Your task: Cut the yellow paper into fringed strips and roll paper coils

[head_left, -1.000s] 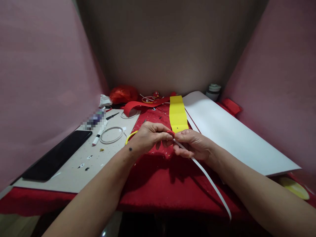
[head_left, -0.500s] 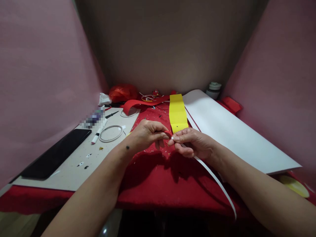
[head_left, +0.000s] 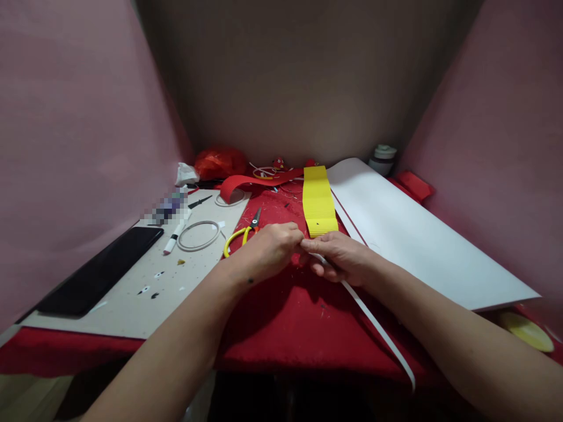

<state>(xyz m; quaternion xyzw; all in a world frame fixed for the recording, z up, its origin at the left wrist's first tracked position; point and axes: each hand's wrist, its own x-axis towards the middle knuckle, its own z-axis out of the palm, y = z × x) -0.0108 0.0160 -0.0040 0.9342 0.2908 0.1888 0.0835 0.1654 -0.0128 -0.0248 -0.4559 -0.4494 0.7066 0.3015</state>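
My left hand (head_left: 271,249) and my right hand (head_left: 341,257) meet fingertip to fingertip over the red cloth (head_left: 290,316). Both are pinched shut. Between them is one end of a long white paper strip (head_left: 376,325), which trails back under my right forearm toward the table's front edge. My right hand grips that strip. What my left fingers pinch is hidden behind them. Just beyond my hands lies a yellow corrugated paper strip (head_left: 318,201). Yellow-handled scissors (head_left: 243,232) lie left of my left hand.
A beige board (head_left: 132,293) at left holds a black phone (head_left: 97,271), a marker (head_left: 172,240), a white ring (head_left: 199,235) and small scraps. A large white sheet (head_left: 417,240) lies at right. A red corrugated strip (head_left: 259,183), a red bag (head_left: 220,163) and a jar (head_left: 383,158) sit at the back.
My hands have dropped lower toward the cloth and closed together. The small red roll seen at my left fingertips is no longer visible, and the scissors now show left of my left hand.
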